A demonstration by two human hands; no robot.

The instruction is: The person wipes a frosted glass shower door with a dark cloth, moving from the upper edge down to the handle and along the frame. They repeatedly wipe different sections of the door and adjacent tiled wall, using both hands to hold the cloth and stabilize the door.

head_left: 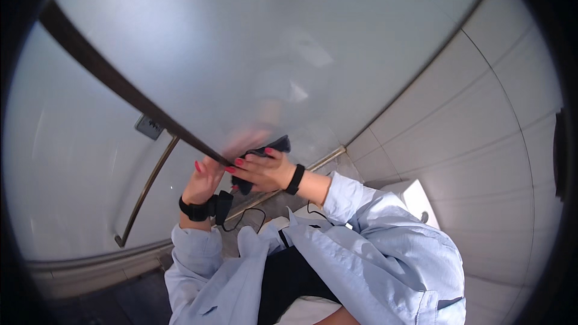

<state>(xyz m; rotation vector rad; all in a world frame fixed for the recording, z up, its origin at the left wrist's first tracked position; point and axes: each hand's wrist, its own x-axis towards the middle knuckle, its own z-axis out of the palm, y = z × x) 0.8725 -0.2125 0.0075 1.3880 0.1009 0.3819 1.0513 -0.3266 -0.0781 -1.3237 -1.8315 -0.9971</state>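
Note:
My right hand is pressed against a frosted glass panel, with a dark cloth bunched under its fingers. Parts of the cloth stick out above and below the hand. Close by on the left, my left hand is at the panel's dark metal edge strip. Its thumb shows on the near side, while the other fingers curl around the strip and are partly hidden. A blurred reflection of the hands shows in the glass.
A second pale panel with a long metal handle and a small grey plate stands at left. Light tiled wall runs along the right, with a white box-shaped object below. A black strap device with a cable hangs at my left wrist.

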